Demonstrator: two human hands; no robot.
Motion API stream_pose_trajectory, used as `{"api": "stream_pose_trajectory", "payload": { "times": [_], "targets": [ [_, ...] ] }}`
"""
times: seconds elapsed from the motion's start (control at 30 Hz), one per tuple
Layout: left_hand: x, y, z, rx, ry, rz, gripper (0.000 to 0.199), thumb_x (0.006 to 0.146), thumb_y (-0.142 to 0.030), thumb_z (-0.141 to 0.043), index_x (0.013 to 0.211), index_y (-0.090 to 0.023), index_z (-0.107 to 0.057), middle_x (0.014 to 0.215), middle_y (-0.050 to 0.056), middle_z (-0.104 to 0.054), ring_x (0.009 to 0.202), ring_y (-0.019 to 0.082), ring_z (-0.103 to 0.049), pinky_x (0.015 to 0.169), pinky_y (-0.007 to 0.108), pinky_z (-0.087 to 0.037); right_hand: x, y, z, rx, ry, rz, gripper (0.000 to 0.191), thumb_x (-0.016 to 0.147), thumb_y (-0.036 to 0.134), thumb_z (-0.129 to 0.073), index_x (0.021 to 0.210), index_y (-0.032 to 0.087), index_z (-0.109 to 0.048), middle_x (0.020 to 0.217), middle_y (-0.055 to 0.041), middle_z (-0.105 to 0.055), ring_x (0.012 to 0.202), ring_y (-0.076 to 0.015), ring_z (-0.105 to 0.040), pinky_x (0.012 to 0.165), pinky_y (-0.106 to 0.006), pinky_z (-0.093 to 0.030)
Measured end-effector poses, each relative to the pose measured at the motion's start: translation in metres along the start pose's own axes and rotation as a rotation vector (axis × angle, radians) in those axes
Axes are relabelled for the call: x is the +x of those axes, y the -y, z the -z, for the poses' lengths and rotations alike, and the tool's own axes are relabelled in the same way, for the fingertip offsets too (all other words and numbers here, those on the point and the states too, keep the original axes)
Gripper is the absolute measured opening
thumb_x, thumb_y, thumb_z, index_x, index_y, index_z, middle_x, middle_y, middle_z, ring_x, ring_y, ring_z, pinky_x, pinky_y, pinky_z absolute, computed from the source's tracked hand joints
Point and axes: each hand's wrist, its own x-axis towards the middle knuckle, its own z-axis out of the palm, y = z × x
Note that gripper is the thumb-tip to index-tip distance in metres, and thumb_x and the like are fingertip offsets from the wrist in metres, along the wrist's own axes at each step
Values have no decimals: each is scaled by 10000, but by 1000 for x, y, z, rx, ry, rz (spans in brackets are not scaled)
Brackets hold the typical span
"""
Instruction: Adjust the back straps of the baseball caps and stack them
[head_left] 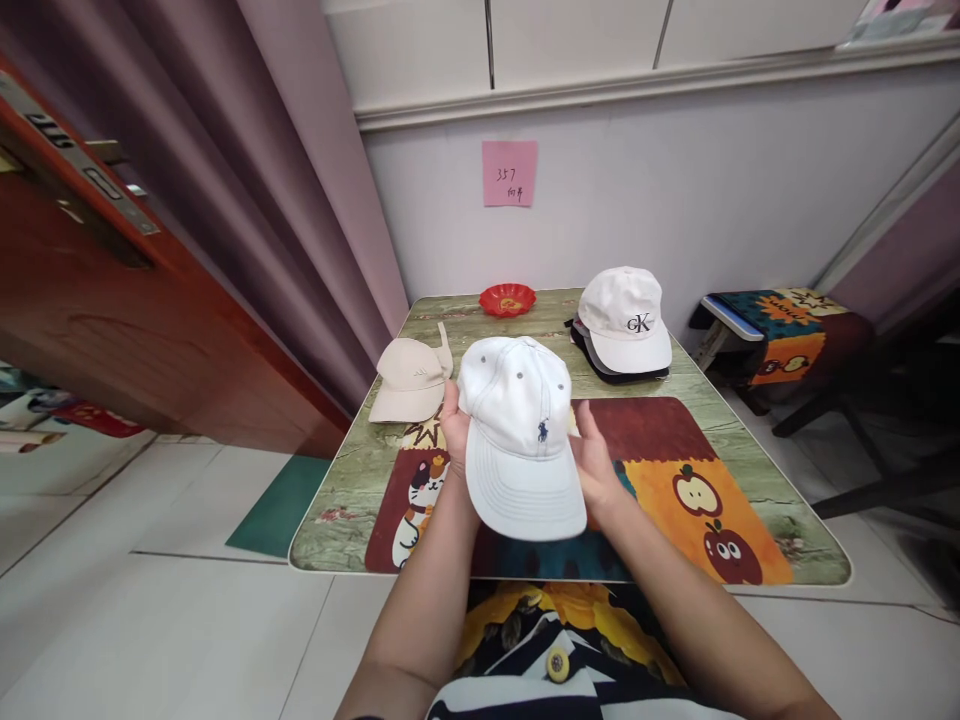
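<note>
A white cap (514, 430) with a small dark blue embroidered figure hangs above the patterned mat (652, 430), its brim toward me. My left hand (456, 425) holds its left side, thumb up along the crown. At the right side, my right hand (592, 460) supports the cap from beside and below, thumb raised; its other fingers are partly hidden. Just left of my left hand lies a beige cap (409, 380) with its strap sticking up. Farther right, a white cap with dark letters (626, 315) tops a stack with darker caps beneath.
A red scalloped dish (508, 300) sits at the back of the green wood-patterned table (337, 515). Behind it, a pink note (510, 173) is stuck to the wall. A stool with a patterned cover (787, 330) stands right; a wooden door (150, 300) is left.
</note>
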Motion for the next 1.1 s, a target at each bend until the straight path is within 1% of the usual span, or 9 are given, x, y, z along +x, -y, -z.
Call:
{"api": "stream_pose_trajectory", "payload": {
  "times": [0.1, 0.17, 0.3, 0.4, 0.5, 0.7, 0.83, 0.93, 1.1],
  "targets": [
    [10, -8, 5, -41, -38, -50, 654, 952, -629, -491, 1384, -158, -630, 1347, 120, -696, 1393, 341, -531, 1213, 491, -357, -25, -27, 1, 117, -91, -69, 387, 885, 471, -712, 1149, 188, -694, 1092, -84, -800, 1135, -272, -723, 969, -432, -597],
    [15, -9, 10, -57, -67, -71, 651, 956, -625, -482, 1378, -153, -634, 1334, 125, -702, 1382, 340, -542, 1206, 495, -366, -38, -37, -1, 162, -170, -12, 238, 868, 234, -736, 1103, 214, -704, 1086, -33, -805, 1067, -199, -750, 946, -322, -613],
    [21, 1, 26, -26, -152, -50, 663, 976, -671, -385, 1345, -192, -655, 1293, 120, -721, 1369, 324, -552, 1169, 495, -406, -43, -25, -10, 122, -267, 95, 292, 833, 95, -723, 1097, 218, -706, 1114, -27, -800, 1006, -168, -765, 900, -268, -634],
    [18, 15, 41, 89, -160, 92, 762, 936, -781, -304, 1250, -210, -699, 1229, 142, -738, 1282, 337, -612, 1091, 528, -471, -30, 12, -18, -9, -278, 198, 351, 807, 105, -748, 1139, 203, -696, 1105, -46, -799, 954, -184, -771, 828, -278, -658],
    [13, 29, 52, 341, -118, 223, 767, 893, -803, -413, 1155, -149, -718, 1109, 180, -747, 1050, 310, -708, 975, 495, -547, -9, 66, -28, -138, -215, 371, 445, 796, 116, -772, 1210, 249, -673, 1123, -22, -790, 991, -182, -757, 812, -268, -662],
    [7, 47, 60, 704, -42, 137, 584, 818, -620, -734, 1083, -100, -699, 969, 147, -739, 825, 223, -727, 830, 368, -585, 42, 178, -46, -123, -98, 711, 310, 865, 106, -680, 1144, 241, -666, 1056, -1, -786, 959, -155, -748, 884, -311, -647],
    [9, 47, 61, 720, -26, 141, 507, 833, -548, -753, 1087, -112, -702, 980, 138, -737, 837, 211, -726, 848, 369, -589, 71, 211, -17, -28, -316, 761, 203, 892, 77, -631, 1039, 210, -675, 1000, -3, -787, 935, -135, -749, 907, -291, -630],
    [9, 44, 61, 700, -12, 163, 476, 837, -521, -758, 1092, -123, -702, 990, 138, -737, 852, 215, -727, 867, 388, -591, 81, 203, 27, 12, -652, 655, 191, 923, 62, -581, 1005, 211, -668, 990, -3, -785, 925, -121, -752, 895, -264, -623],
    [11, 43, 61, 716, 12, 183, 428, 841, -476, -766, 1093, -136, -704, 1008, 128, -737, 863, 204, -724, 882, 381, -587, 84, 180, 81, 4, -865, 557, 164, 934, 48, -560, 976, 190, -629, 950, -30, -773, 829, -128, -754, 827, -283, -641]
  ]
}}
